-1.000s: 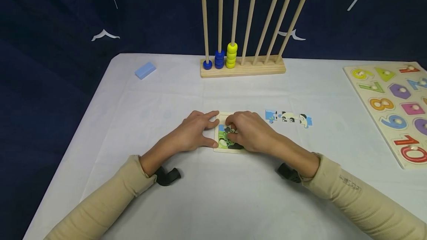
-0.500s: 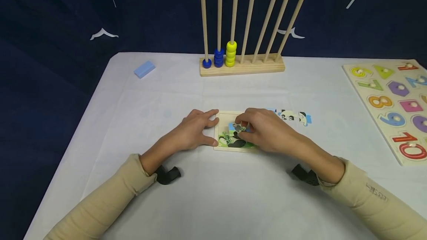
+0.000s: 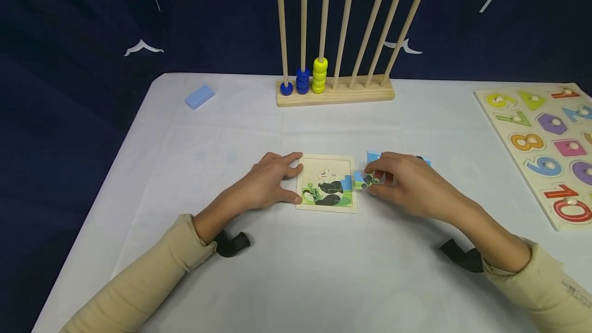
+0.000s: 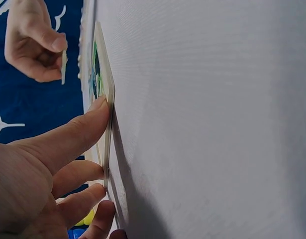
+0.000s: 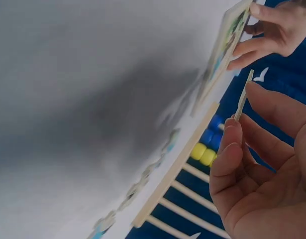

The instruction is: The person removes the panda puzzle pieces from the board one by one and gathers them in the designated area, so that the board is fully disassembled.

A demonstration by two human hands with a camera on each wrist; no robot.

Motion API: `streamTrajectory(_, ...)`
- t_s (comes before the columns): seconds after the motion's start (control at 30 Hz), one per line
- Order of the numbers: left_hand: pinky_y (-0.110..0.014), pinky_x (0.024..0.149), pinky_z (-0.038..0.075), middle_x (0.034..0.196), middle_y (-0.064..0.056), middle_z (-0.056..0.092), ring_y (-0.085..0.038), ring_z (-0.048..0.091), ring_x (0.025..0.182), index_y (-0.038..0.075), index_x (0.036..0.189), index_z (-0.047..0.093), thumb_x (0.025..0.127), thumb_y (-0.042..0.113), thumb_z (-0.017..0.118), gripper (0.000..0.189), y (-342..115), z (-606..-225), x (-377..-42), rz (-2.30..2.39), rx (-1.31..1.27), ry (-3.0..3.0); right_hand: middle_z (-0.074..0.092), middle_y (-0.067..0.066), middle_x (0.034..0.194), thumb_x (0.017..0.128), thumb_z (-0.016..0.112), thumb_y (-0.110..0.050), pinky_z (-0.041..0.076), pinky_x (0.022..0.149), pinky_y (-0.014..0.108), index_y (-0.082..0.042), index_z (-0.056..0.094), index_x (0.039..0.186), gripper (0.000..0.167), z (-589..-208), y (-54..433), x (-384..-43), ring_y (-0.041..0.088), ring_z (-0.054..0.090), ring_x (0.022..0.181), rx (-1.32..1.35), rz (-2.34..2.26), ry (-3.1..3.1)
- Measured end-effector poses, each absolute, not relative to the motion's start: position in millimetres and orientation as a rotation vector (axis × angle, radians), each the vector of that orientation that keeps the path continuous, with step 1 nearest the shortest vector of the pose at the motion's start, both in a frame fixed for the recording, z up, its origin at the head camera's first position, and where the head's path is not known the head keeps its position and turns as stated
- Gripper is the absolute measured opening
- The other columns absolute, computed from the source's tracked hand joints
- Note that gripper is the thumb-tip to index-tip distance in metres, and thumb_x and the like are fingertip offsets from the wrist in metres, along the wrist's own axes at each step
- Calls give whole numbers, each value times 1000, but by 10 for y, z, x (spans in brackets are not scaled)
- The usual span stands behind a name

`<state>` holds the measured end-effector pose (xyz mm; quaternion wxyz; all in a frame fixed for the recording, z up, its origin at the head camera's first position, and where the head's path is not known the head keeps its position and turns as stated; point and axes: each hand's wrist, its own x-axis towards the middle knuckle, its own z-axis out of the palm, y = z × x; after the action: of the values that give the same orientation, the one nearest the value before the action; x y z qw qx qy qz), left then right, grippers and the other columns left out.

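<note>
A small wooden puzzle tray lies on the white table, with panda-picture pieces in its lower part and bare wood above. My left hand rests at its left edge, thumb and fingers spread; in the left wrist view the thumb touches the tray's edge. My right hand pinches a jigsaw piece with blue, green and black on it, just right of the tray. Seen edge-on in the right wrist view, that piece is thin and raised off the table. Loose pieces lie behind the right hand, partly hidden by it.
Behind the tray stands a wooden bead stacker with tall pegs and blue and yellow beads. A pale blue block lies at the back left. A number-and-shape peg board occupies the right side. Dark patterned cloth hangs beyond the table.
My right hand has lifted the jigsaw piece out of the tray and carried it rightward, past the tray's right edge. The left hand has stayed at the left edge.
</note>
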<state>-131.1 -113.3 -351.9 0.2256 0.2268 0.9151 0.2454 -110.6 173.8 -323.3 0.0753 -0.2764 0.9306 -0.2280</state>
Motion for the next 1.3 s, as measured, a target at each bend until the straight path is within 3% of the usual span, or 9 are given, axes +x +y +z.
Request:
streamTrajectory(0.5,-60,106,28,160,-6,28,-35,31,136,3,141,52,79,26,84,73,-1123,-3527,-1295,672,632,2529,62,-1,88,83,78,-7,42,69,36,0,72,109,28,-3365,1937,-1107,16,51,76,-725,-536,2817)
streamTrajectory(0.9,-57,106,30,160,-5,27,-33,31,136,3,141,51,79,26,84,74,-1129,-3507,-1290,655,636,2529,58,-1,86,85,76,-8,39,71,39,1,70,113,30,-3408,1942,-1176,19,49,78,-693,-510,2787)
streamTrajectory(1.3,-56,107,29,160,-4,27,-33,30,137,4,142,51,80,26,84,73,-1130,-3517,-1303,658,629,2527,54,-1,81,85,75,-5,37,65,36,3,71,113,30,-3404,1901,-1194,18,46,74,-670,-487,2782)
